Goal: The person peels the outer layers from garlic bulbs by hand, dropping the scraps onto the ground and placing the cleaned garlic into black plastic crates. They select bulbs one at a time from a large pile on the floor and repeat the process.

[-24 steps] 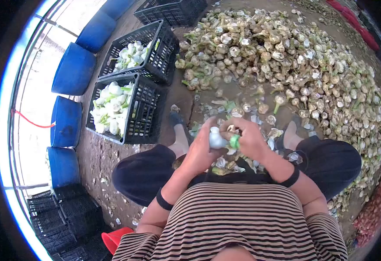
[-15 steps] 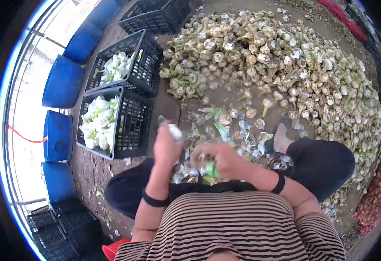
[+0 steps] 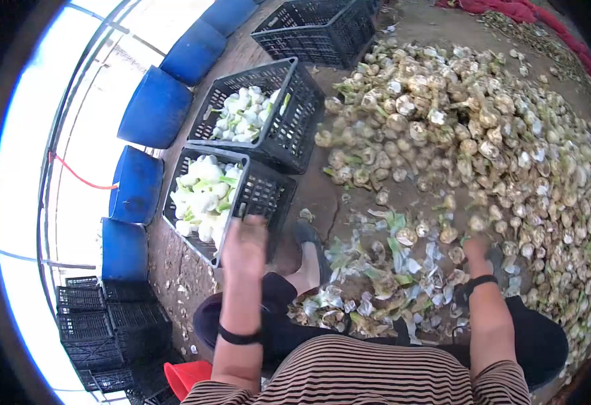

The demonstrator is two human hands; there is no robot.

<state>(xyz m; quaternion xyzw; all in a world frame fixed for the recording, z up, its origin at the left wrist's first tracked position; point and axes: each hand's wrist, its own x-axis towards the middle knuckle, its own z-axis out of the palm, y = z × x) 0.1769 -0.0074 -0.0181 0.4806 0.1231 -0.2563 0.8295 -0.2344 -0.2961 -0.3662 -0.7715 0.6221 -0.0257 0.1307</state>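
Note:
My left hand [image 3: 245, 246], smeared by motion, is at the right rim of the near black crate [image 3: 268, 196]. White peeled garlic bulbs [image 3: 204, 196] with green stems fill that crate. Whether anything is in this hand cannot be made out. My right hand [image 3: 474, 251] reaches down beside my right foot, at the near edge of a big heap of unpeeled garlic [image 3: 437, 115]. Its fingers are blurred and partly hidden, so their grip does not show. Between my feet lie loose garlic skins [image 3: 410, 263] and green leaf scraps.
Another black crate [image 3: 295, 115] with peeled garlic stands behind the near one, and a third black crate [image 3: 322, 37] farther back. Blue barrels [image 3: 153, 108] line the left side. Stacked black crates [image 3: 99, 317] and a red object [image 3: 186, 376] are at lower left.
My hands have moved apart, the left toward the near crate and the right out to the garlic heap. The white bulb seen at my left hand is no longer visible there. The view has shifted.

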